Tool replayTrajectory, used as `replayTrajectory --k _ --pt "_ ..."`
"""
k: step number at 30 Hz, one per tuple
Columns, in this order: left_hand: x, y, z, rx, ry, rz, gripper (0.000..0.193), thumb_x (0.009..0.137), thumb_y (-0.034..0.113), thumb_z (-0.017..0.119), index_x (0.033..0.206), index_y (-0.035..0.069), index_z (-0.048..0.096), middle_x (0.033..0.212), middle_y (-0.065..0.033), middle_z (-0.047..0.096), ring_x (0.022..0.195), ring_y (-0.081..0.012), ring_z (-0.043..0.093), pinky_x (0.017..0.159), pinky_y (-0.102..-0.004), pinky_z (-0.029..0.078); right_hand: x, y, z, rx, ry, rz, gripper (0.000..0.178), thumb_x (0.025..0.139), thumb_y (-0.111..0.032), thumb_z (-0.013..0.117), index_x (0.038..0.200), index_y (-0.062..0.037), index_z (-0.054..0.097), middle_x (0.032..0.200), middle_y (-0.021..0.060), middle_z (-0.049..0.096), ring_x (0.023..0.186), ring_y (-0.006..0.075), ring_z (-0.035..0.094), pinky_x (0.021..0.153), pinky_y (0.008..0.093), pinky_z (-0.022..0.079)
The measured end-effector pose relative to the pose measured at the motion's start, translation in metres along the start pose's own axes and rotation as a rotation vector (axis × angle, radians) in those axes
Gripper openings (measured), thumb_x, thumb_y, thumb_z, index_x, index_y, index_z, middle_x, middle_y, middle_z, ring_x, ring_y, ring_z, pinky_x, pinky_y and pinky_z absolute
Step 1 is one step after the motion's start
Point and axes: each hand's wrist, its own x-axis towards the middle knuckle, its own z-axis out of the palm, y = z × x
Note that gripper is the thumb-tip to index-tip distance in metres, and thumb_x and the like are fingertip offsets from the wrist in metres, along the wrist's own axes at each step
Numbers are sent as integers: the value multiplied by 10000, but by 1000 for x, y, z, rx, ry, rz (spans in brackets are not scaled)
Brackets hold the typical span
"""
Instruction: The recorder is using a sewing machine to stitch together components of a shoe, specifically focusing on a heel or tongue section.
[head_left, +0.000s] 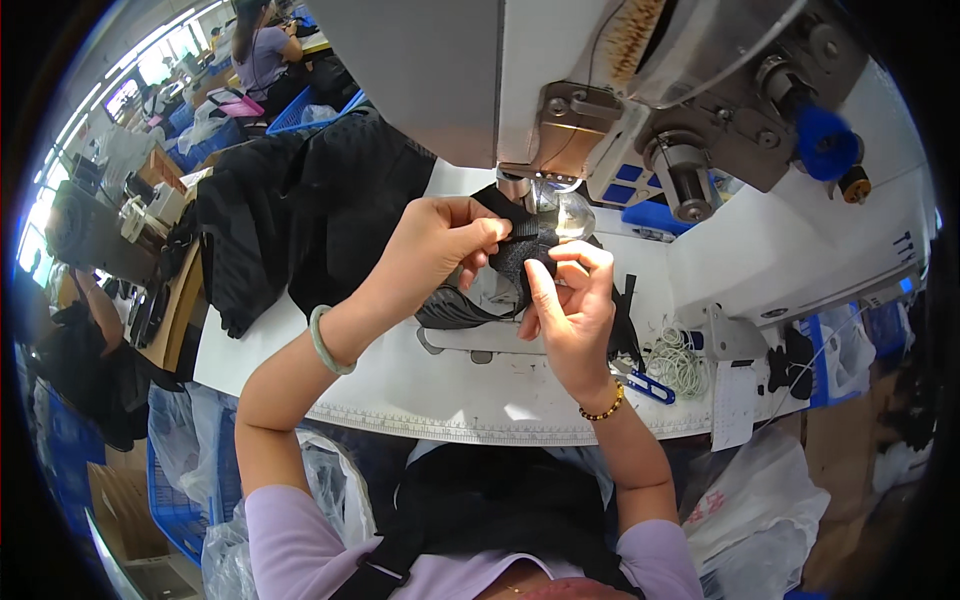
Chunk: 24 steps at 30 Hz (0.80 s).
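Under the needle area of a white sewing machine (560, 110) lies a black fabric piece (515, 262) with a ribbed webbing strap (524, 226) on it. My left hand (435, 245) is closed, its thumb and fingertips pinching the strap's left end close to the needle. Just nearer and to the right, my right hand (578, 312) is closed too, thumb and fingers pinching the near edge of the same fabric. A strip of black webbing (455, 308) loops out below my left hand. The fingers hide part of the fabric.
Dark fabric (310, 200) is heaped on the table's left. Blue-handled thread snips (648, 386) and tangled pale cord (678, 362) lie right of my right hand. A ruler strip (450, 428) follows the near table edge. Another person (265, 55) sits far left; a further worker's arm (100, 310) shows at left.
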Motion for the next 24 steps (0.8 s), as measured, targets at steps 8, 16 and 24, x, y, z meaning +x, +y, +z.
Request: replayTrajectory --k 8,16,24 --pt "1 8 -3 48 -52 -29 129 844 111 606 777 1 599 635 27 518 530 -14 473 423 -145 375 -2 9 -7 -215 -49 -179 332 882 -52 572 1209 -42 520 992 108 589 543 69 560 457 192 479" --pt "6 6 -4 113 -55 -13 187 822 136 622 738 -28 590 610 -7 522 491 -41 467 441 -175 386 1 8 -7 -313 -19 -256 325 862 -26 589 1184 -48 544 870 79 587 544 62 558 472 182 473" --pt "7 10 -3 156 -71 -22 174 811 139 651 741 -7 587 631 -2 531 523 -48 481 477 -182 402 0 7 -6 -362 -6 -265 342 844 -22 612 1179 -56 548 822 63 576 532 59 553 466 180 459"
